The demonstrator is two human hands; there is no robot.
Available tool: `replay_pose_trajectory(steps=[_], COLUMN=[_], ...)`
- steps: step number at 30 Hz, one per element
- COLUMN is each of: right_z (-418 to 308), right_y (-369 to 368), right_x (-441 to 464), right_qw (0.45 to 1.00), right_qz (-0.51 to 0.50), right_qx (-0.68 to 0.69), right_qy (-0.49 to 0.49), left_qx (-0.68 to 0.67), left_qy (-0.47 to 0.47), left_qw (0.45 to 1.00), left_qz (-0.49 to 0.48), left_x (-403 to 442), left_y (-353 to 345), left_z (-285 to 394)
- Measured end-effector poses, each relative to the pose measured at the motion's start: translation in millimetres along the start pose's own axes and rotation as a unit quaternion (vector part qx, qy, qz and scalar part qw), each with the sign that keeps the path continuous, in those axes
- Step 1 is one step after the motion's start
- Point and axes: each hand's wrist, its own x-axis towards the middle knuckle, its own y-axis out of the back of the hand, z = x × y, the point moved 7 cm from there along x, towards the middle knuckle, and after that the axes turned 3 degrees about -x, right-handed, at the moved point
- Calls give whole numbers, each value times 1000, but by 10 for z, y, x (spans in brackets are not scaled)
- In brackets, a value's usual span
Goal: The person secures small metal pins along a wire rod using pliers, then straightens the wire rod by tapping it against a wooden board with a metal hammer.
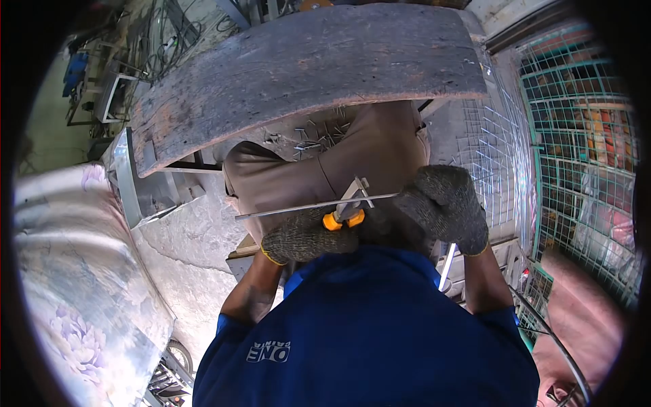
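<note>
My left hand, in a dark knitted glove, is closed around a tool with orange grips and a grey metal head. A thin metal rod lies across the tool's head, over my lap. Its right end reaches my right hand, also gloved, whose fingers are closed on the rod. Shadow hides part of the fingers of both hands.
A worn wooden bench stands beyond my knees, with short metal pieces on the floor beneath its edge. Wire mesh panels line the right side. A flowered cloth hangs at the left.
</note>
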Motion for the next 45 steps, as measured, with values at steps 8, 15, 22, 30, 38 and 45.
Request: replay_pose_trajectory(steps=[8,15,22,30,38,45], right_z=[79,58,125,-99,-79,-72], right_y=[-95,-82,-349,-99,-132,-216], right_x=[-70,-28,-32,114,65,47], right_qw=[1000,999,953,998,986,959], right_qz=[-17,-33,-6,-19,-11,-42], right_qx=[-16,-7,264,65,165,278], right_qy=[5,-10,-147,12,2,-37], left_qx=[61,94,-119,279,-235,-167], left_qy=[-68,-60,-312,-265,-179,-213], left_qw=[996,993,940,921,955,963], left_qz=[18,31,-75,65,2,-14], left_x=[-47,-174,86,-34,224,251], left_y=[-67,-225,-192,-335,-42,-94], left_z=[152,445,-129,383,-597,-977])
